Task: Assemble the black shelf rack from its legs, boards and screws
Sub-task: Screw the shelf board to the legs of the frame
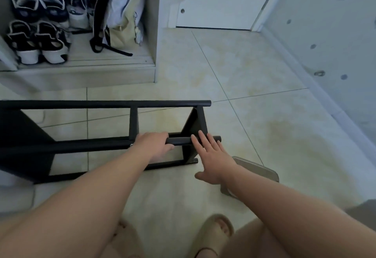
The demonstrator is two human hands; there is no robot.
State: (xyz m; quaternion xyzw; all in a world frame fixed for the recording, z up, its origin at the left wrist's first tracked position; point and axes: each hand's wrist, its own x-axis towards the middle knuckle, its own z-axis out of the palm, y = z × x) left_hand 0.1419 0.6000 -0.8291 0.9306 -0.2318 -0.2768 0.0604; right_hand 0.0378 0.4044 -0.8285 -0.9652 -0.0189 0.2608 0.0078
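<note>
The black shelf rack (101,104) lies on its side on the tiled floor (244,115), and its left part runs out of the picture, so its full length cannot be seen. A dark board (20,131) at the left edge is also cut off. The left hand (154,143) has its grip closed round the near round tube (181,141), fingers curled under it and partly hidden. The right hand (211,156) lies flat and wide, straight fingers touching the same tube near its capped end. The right forearm covers part of a grey-beige object (258,170) whose kind is hard to make out.

The tubes look smooth, matt and cylindrical; flat bars join them. The floor is glossy pale tile with thin dark joints. Blurred shoes (36,40) and a soft fabric bag (122,23) sit in a cabinet behind.
</note>
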